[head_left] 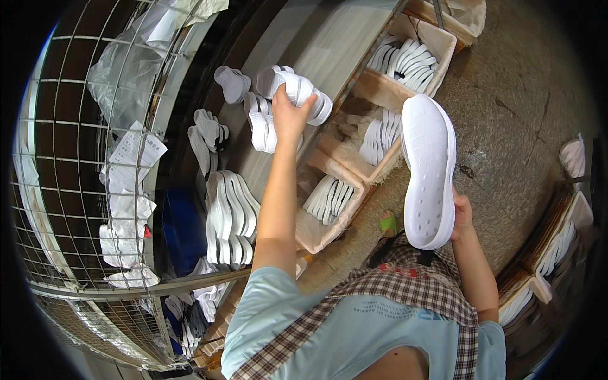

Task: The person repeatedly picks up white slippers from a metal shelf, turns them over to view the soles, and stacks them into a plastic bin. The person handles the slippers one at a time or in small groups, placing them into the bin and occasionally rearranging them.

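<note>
In the head view, a long grey desk (310,38) runs from the upper right down toward the lower left, its lines bent by the lens. Wire mesh (69,152) stands left of the desk, with papers (136,152) and clear plastic (123,82) caught behind it. Along the desk's right edge sit lined bins (329,239) of white soles, and beyond them spreads a worn floor (491,139).

Right of the desk, over the floor, a single white sole (429,171) is held up. Its long axis runs nearly straight up and down the view: the smooth end points away from the wearer, the end dotted with small marks points back toward the checked apron (405,285). The right hand (463,215) grips it by the side near the dotted end; most of the fingers are hidden behind the sole.

On the desk, near its right edge, the left hand (291,117) is closed over a white stack (322,109), thumb on one side and fingers on the other. The stack's long axis slants from upper left to lower right, the lower end toward the desk's edge. The palm covers part of it, so its layers are hard to count. More white pieces (259,123) lie just beside it, partly behind the wrist; they look like soles too, though the overlap makes this uncertain.
</note>
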Motion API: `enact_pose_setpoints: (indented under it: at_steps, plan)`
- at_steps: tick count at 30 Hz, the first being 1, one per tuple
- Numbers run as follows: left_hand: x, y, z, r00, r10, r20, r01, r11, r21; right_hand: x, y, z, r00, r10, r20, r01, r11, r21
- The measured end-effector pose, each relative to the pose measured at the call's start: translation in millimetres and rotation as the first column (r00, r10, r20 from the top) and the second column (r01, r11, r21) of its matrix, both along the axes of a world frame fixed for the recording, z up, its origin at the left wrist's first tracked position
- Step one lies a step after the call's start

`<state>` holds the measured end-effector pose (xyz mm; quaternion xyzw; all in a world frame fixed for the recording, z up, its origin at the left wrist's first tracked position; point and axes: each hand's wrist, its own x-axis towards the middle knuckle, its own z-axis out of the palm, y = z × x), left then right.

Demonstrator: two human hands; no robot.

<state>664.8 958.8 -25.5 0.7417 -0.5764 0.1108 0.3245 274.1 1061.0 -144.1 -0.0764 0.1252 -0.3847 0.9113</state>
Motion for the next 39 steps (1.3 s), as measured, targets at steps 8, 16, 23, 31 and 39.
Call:
enact_pose_setpoints:
  at_steps: [8,16,23,31,39]
  plan:
    - [-10,5,29,0.996,0.035,-0.077,-0.045,0.99,-0.133,-2,-3,-7,0.997,0.022,-0.077,-0.022,1.0,-0.002]
    - [-156,147,63,0.829,-0.495,-0.26,0.432,0.862,-0.263,19,-20,2,1.0,0.018,-0.018,-0.019,0.999,-0.027]
    - [-243,185,34,0.609,-0.734,-0.3,0.788,0.601,0.129,-3,-28,-17,0.969,0.225,0.103,-0.231,0.971,0.054]
    - [-164,91,-2,0.631,-0.618,-0.469,0.688,0.166,0.706,-49,-7,-53,0.734,0.678,0.025,-0.678,0.731,0.07]
    - [-151,141,-148,0.15,0.552,-0.82,0.97,-0.244,0.014,-43,44,-123,0.526,0.843,-0.111,-0.767,0.527,0.367]
